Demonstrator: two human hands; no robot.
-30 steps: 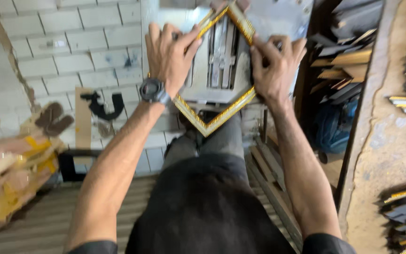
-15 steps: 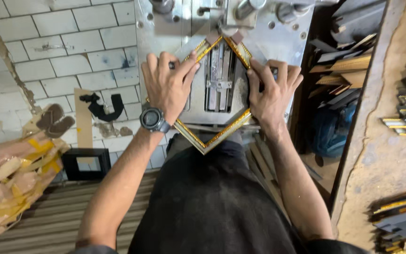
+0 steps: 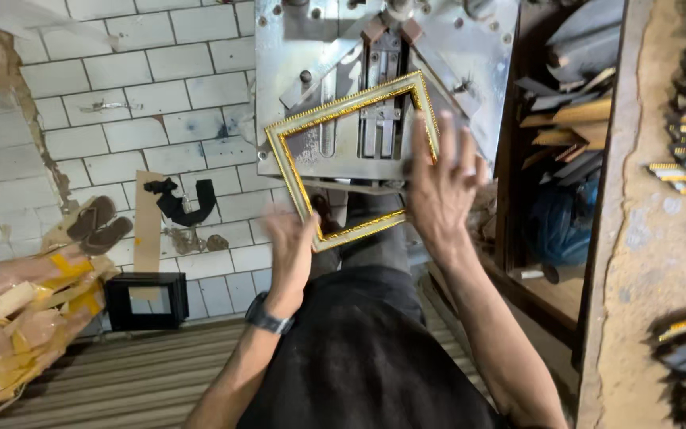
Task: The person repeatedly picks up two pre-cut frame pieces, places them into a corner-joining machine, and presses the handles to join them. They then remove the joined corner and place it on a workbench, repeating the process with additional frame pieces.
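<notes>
White floor tiles and a steel joining machine (image 3: 470, 56) lie below us. Our left hand (image 3: 291, 242) is closed on the lower left corner of the gold picture frame (image 3: 351, 159); our right hand (image 3: 442, 187) lies open, fingers spread, against its right side. Half a second ago the frame sat as a diamond seated in the machine's vee; now it is turned and lifted off toward the left. We judge that corner finished. A black frame (image 3: 148, 300) stands near the cardboard (image 3: 25, 318).

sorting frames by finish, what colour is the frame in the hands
Pale silvery-cream picture frame with gold beaded edging, clearest in the head view.
</notes>
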